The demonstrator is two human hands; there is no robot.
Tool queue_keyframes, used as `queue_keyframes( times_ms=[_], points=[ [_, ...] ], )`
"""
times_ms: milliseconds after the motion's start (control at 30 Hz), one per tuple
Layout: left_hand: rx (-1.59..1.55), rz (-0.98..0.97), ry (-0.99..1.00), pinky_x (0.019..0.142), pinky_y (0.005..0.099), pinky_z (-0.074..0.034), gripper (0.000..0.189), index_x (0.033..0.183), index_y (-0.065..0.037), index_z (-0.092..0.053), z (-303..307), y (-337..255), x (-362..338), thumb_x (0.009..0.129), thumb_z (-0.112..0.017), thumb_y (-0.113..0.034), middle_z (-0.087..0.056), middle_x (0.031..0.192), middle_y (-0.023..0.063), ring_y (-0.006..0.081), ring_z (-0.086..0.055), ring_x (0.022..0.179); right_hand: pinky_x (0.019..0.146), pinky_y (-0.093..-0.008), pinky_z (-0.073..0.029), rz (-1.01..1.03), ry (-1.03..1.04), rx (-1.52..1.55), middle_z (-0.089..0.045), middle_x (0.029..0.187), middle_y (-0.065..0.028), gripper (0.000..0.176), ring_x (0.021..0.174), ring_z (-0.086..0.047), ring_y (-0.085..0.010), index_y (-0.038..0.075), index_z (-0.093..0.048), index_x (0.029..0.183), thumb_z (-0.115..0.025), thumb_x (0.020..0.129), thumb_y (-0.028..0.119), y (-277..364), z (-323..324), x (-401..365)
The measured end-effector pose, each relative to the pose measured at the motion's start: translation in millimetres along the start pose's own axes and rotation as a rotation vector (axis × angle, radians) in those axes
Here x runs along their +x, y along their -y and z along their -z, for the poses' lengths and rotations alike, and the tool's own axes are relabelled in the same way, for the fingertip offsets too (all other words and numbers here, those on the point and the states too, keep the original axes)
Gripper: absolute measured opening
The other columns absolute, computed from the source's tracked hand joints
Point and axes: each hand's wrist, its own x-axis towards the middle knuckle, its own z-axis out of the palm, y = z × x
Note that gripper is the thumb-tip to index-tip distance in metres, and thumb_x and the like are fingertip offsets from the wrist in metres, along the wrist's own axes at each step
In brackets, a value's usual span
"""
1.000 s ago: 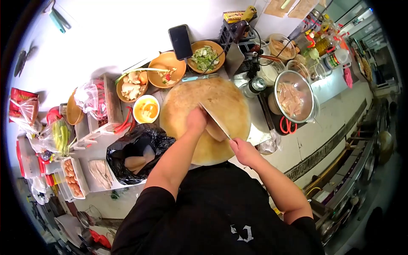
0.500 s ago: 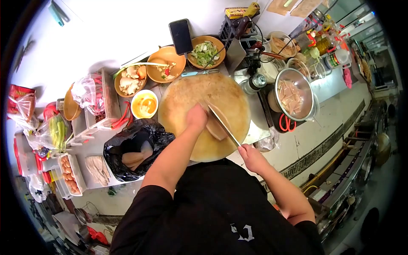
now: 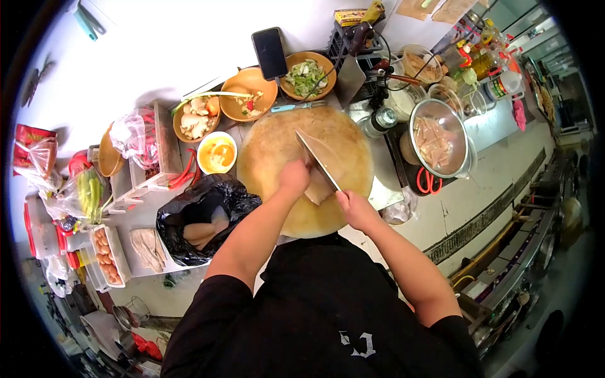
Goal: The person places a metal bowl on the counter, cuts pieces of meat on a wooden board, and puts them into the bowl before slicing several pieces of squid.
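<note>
On a round wooden chopping board lies a pale, flat slab of meat. My right hand is closed around the handle of a kitchen knife, whose long blade slants up to the left across the slab. My left hand is at the left side of the blade, fingers curled together against the meat and slightly blurred. Part of the slab is hidden under the blade and that hand. Left of the board, a black plastic bag holds more pale pieces.
Behind the board stand bowls of chopped greens, garlic and chili, and ginger, plus a phone. A steel bowl of pale strips, red-handled scissors and a glass jar are right. Eggs sit far left.
My right hand and the knife have moved up and left, so the blade tip reaches farther up the board. More of the slab shows right of the blade. My left hand has barely shifted.
</note>
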Motion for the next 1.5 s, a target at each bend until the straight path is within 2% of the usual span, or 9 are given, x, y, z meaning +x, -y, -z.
queue_keyframes(
  times_ms=[100, 233, 367, 600, 1033, 1100, 1300, 1400, 1500],
  points=[
    [-0.049, 0.027, -0.023, 0.077, 0.0499, -0.052, 0.030, 0.101, -0.002, -0.066, -8.8, 4.1, -4.6, 0.091, -0.059, -0.030, -0.069, 0.091, 0.0227, 0.0416, -0.066, 0.088, 0.090, -0.0479, -0.048, -0.045, 0.030, -0.021, -0.066, 0.105, -0.0296, 0.052, 0.103, -0.061, -0.0460, -0.004, -0.061, 0.114, -0.041, 0.103, 0.042, -3.1, 9.8, -27.1],
    [-0.037, -0.005, -0.045, 0.079, 0.0494, -0.051, 0.032, 0.101, -0.002, -0.065, 2.0, 7.1, -12.6, 0.093, -0.056, -0.032, -0.069, 0.093, 0.0232, 0.0416, -0.065, 0.090, 0.090, -0.0477, -0.048, -0.018, 0.045, -0.017, -0.066, 0.106, -0.0295, 0.048, 0.103, -0.061, -0.0460, -0.003, -0.058, 0.120, -0.043, 0.102, 0.040, -65.9, 9.3, -80.7],
    [-0.103, 0.080, -0.047, 0.084, 0.0491, -0.050, 0.034, 0.104, -0.002, -0.064, 16.4, 25.4, -13.8, 0.095, -0.053, -0.032, -0.068, 0.100, 0.0232, 0.0411, -0.064, 0.097, 0.090, -0.0479, -0.048, -0.124, 0.083, -0.050, -0.066, 0.105, -0.0292, 0.047, 0.103, -0.062, -0.0459, -0.002, -0.058, 0.120, -0.044, 0.102, 0.039, -59.1, 24.0, -109.8],
    [-0.011, 0.023, 0.135, 0.085, 0.0457, -0.050, 0.037, 0.102, -0.002, -0.065, 38.0, 37.3, -5.5, 0.094, -0.056, -0.036, -0.069, 0.102, 0.0195, 0.0390, -0.064, 0.098, 0.087, -0.0470, -0.050, -0.004, 0.038, -0.015, -0.067, 0.104, -0.0264, 0.046, 0.101, -0.063, -0.0441, 0.001, -0.062, 0.117, -0.048, 0.101, 0.042, -60.9, 14.5, -81.5],
    [0.027, 0.063, 0.112, 0.081, 0.0465, -0.052, 0.033, 0.104, -0.007, -0.070, 33.2, 31.6, -14.4, 0.094, -0.056, -0.036, -0.070, 0.095, 0.0213, 0.0398, -0.065, 0.094, 0.084, -0.0482, -0.050, 0.095, 0.142, -0.062, -0.068, 0.100, -0.0266, 0.049, 0.096, -0.064, -0.0438, -0.001, -0.062, 0.109, -0.042, 0.101, 0.044, 15.2, 0.4, 22.2],
    [0.057, 0.055, 0.059, 0.085, 0.0469, -0.052, 0.031, 0.107, -0.007, -0.068, 31.5, 36.4, -18.9, 0.094, -0.054, -0.031, -0.070, 0.103, 0.0193, 0.0367, -0.066, 0.099, 0.084, -0.0483, -0.050, 0.105, 0.137, -0.066, -0.068, 0.100, -0.0267, 0.049, 0.096, -0.064, -0.0435, -0.001, -0.062, 0.108, -0.043, 0.101, 0.044, 25.4, -2.7, 32.0],
    [0.150, 0.133, -0.056, 0.085, 0.0491, -0.052, 0.027, 0.104, -0.008, -0.068, 83.1, 60.7, 11.3, 0.096, -0.049, -0.026, -0.070, 0.104, 0.0187, 0.0375, -0.066, 0.099, 0.084, -0.0478, -0.050, 0.013, 0.161, -0.079, -0.068, 0.100, -0.0260, 0.048, 0.096, -0.065, -0.0419, -0.001, -0.062, 0.111, -0.047, 0.100, 0.043, -3.1, 13.4, -22.4],
    [0.294, 0.039, -0.077, 0.084, 0.0487, -0.051, 0.022, 0.101, -0.008, -0.068, 98.2, 70.5, 33.3, 0.094, -0.051, -0.021, -0.068, 0.102, 0.0186, 0.0371, -0.065, 0.100, 0.084, -0.0466, -0.050, -0.005, 0.109, -0.093, -0.068, 0.100, -0.0250, 0.045, 0.096, -0.065, -0.0413, 0.001, -0.063, 0.112, -0.049, 0.099, 0.042, -30.8, 16.1, -48.3],
    [0.411, -0.304, -0.424, 0.081, 0.0452, -0.050, 0.019, 0.096, -0.007, -0.068, 94.8, 55.5, 44.7, 0.088, -0.053, -0.015, -0.063, 0.099, 0.0153, 0.0347, -0.061, 0.098, 0.084, -0.0451, -0.050, 0.051, 0.060, -0.027, -0.068, 0.102, -0.0239, 0.042, 0.097, -0.065, -0.0410, 0.003, -0.064, 0.114, -0.052, 0.099, 0.040, -50.2, 21.8, -66.7]
  ],
)
